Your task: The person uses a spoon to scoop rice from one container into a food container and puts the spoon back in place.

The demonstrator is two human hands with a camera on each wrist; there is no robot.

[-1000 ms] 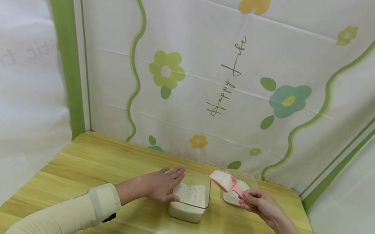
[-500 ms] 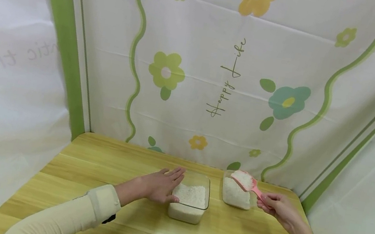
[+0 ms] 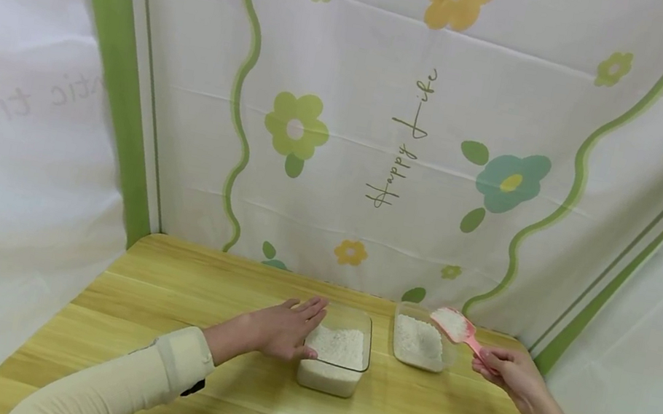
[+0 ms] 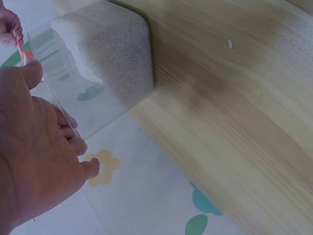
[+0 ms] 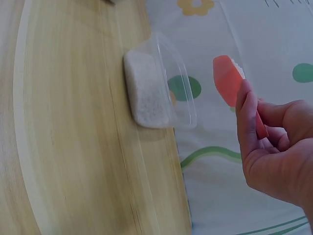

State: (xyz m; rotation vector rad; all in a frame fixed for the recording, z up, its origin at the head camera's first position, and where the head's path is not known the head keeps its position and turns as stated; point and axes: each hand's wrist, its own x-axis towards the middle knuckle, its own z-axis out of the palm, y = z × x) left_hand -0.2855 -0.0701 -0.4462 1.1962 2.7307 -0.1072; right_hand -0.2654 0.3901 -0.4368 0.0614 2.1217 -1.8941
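A wooden table [image 3: 169, 297] stands against a flowered curtain [image 3: 384, 135].

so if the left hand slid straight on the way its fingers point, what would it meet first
Probably nothing new: the left hand already rests against the side of the nearer rice container, fingers pointing along it toward the backdrop. Depth is unclear.

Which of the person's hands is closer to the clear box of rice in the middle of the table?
Left. The left hand rests against the middle box, fingers on its left wall. The right hand holds a pink scoop over the other box.
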